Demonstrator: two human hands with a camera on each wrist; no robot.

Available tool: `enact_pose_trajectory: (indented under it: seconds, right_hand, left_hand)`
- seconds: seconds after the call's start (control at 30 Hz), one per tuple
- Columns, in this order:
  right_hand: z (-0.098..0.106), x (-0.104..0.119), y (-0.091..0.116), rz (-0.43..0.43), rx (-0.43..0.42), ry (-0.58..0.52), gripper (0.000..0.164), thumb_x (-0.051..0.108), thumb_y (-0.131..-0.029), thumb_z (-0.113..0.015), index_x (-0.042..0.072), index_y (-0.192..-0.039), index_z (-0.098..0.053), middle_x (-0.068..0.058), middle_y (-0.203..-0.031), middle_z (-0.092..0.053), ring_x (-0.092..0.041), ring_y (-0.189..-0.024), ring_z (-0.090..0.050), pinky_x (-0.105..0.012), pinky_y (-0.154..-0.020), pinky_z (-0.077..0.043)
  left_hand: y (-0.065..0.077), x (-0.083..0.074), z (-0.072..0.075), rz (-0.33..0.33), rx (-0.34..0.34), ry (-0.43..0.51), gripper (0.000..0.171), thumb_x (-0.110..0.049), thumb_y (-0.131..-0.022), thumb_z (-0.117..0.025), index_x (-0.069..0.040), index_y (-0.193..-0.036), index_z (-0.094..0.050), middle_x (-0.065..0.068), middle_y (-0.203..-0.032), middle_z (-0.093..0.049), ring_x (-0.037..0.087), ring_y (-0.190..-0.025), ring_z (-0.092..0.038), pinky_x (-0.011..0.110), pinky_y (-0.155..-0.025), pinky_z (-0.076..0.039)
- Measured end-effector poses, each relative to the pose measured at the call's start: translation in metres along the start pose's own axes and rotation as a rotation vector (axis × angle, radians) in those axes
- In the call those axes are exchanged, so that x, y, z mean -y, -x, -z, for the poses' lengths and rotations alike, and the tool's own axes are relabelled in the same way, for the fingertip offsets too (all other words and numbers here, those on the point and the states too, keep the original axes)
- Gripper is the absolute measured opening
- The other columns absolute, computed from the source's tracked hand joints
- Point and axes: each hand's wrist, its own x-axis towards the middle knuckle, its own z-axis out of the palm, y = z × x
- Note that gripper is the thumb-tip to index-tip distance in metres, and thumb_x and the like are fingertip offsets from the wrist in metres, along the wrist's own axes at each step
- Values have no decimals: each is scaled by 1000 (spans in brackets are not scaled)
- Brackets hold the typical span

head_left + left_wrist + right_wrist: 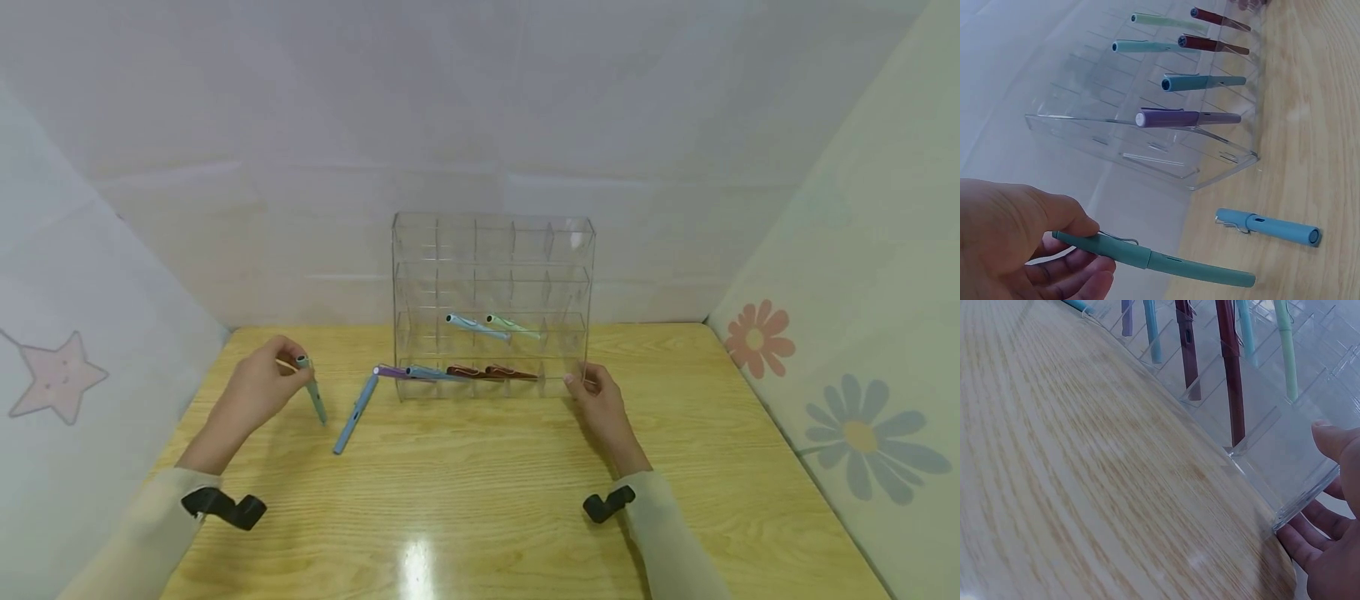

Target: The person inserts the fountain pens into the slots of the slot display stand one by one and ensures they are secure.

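Observation:
My left hand [258, 385] pinches a teal-green pen [1194, 269] near its capped end, the other end slanting down toward the table. A blue pen [354, 415] lies between that hand and a clear acrylic pen rack [395, 292]. With thumb in front and fingers round the side, my right hand [602, 404] grips the rack's lower right corner. In the rack's lowest tier lie a purple pen [1166, 119], a blue pen [1194, 82] and two dark red pens [1230, 375]. One tier up are a light blue pen [477, 326] and a light green pen [513, 325].
The rack stands upright toward the back of a wooden table [450, 508], its upper two tiers holding no pens. Pale fabric walls [480, 108] enclose the table at the back and both sides. Black wrist cameras [225, 507] sit on both sleeves.

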Motion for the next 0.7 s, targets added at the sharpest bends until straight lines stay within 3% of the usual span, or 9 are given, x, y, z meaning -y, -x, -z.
enact_pose_trajectory:
  seconds: [0.47,0.7]
  right_hand:
    - [1,-4,-2,5,3,0,69,49,-108,-61,4,-156,-43,-19,-159,-49,-38,-144,-53,-56,-118,-47]
    - [2,-2,-2,2,-1,17,64,48,-109,-60,7,-156,-44,-17,-158,-51,-38,-144,-53,-56,-117,-48]
  left_hand:
    - [11,-22,18,-48,-159,41,30,-24,-106,-63,0,-124,-58,26,-120,-67,44,-106,-72,32,-68,-52]
    - [14,-31,22,-38,-190,65,35,-28,-107,-62,-2,-128,-57,25,-117,-70,48,-111,-70,38,-73,-57]
